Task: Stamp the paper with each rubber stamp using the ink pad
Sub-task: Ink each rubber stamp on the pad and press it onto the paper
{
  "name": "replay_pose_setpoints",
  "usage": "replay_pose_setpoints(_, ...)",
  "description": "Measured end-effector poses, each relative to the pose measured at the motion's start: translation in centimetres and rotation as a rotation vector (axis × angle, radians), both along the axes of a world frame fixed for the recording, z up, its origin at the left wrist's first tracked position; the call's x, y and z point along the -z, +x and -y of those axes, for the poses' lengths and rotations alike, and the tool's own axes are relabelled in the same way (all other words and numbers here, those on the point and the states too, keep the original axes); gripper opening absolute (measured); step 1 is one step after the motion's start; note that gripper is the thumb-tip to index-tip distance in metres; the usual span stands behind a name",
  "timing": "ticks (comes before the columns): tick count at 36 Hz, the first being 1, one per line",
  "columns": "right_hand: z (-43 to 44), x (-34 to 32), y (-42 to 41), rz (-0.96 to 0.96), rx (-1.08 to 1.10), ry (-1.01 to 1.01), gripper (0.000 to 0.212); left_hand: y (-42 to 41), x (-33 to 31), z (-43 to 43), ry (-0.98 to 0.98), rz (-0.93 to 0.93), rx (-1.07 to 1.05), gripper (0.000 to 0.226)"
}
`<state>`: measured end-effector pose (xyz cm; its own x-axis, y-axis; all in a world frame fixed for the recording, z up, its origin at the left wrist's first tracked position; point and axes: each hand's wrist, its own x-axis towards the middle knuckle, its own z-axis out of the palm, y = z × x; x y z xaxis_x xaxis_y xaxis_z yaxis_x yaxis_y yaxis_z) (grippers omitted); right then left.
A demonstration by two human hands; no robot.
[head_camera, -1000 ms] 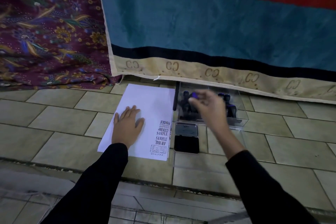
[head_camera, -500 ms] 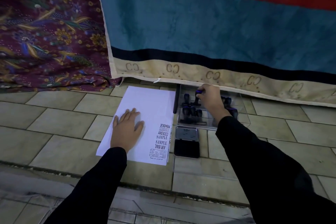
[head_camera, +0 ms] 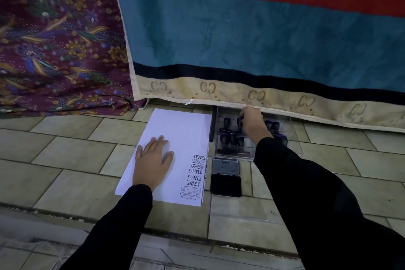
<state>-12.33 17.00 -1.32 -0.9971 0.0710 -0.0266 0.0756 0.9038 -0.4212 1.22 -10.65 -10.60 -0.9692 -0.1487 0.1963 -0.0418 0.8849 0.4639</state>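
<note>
On the pale tiled floor [head_camera: 65, 151], under a hanging teal blanket [head_camera: 241, 39], our left hand [head_camera: 151, 160] lies flat, fingers together, on the paper [head_camera: 175, 129]; our right hand [head_camera: 252, 119] has its fingers closed on a stamp [head_camera: 239, 121] in the clear tray [head_camera: 293, 138] beyond the open ink pad [head_camera: 225, 184].

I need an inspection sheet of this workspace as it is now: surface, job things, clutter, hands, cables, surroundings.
Surface: tiled floor, bare around the work.
Job's things: paper flat, stamped text along its right edge; ink pad open, right of the paper; rubber stamps upright in a clear tray.
Clutter: nothing seen.
Hands: left hand flat on the paper; right hand closed on one stamp in the tray.
Cables: nothing seen.
Surroundings: striped teal blanket and floral cloth hang behind.
</note>
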Motion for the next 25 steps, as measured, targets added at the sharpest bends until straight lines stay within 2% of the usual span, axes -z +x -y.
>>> replay_pose_setpoints(6,0.0,0.4,0.1,0.016,-0.081,0.052,0.029,0.1,-0.2,-0.1,-0.003,0.003,0.001,0.043)
replay_pose_setpoints(10,-1.0,0.1,-0.1,-0.055,-0.106,0.021,0.037,0.1,-0.4,-0.2,-0.003,-0.001,0.0,0.043)
replay_pose_setpoints(16,-5.3,-0.6,-0.1,-0.168,0.032,0.012,0.028,0.1,-0.4,-0.2,-0.013,0.006,0.002,0.043)
replay_pose_setpoints(25,-8.1,-0.3,0.0,-0.019,0.031,0.127,0.018,0.1,-0.3,-0.1,-0.013,0.005,0.009,0.042)
